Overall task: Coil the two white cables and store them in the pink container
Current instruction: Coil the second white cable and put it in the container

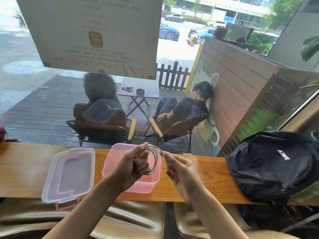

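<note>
left hand fisted around a coiled white cable above the open pink container on the counter; right hand pinches the cable's end.

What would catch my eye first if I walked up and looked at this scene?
Probably the two hands in the middle: the left hand grips a looped white cable above the open pink container, while the right hand pinches the cable's end. The container's lid lies to the left on the wooden counter, and a black backpack sits at the right.
</note>
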